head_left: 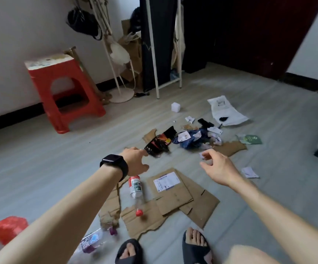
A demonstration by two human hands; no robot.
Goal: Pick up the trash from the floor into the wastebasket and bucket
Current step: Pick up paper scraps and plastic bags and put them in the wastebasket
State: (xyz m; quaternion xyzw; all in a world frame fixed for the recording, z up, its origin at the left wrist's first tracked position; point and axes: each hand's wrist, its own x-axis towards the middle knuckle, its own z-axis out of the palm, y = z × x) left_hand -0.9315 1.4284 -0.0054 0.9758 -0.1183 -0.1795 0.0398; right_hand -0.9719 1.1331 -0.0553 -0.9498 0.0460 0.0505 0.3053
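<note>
Two bare hands reached out over trash scattered on the floor [40,164]. The left hand [135,161], with a black watch [114,162] on its wrist, had its fingertips at the near edge of a black snack wrapper [161,142]; whether they pinched it could not be told. The right hand [218,168] hung with fingers loosely curled, holding nothing. Just beyond the right hand lay a crumpled blue bag [191,140]. Nearer than both hands, a clear bottle [135,188] lay beside flattened cardboard [175,197]. Well beyond the left hand stood a red stool [63,88].
</note>
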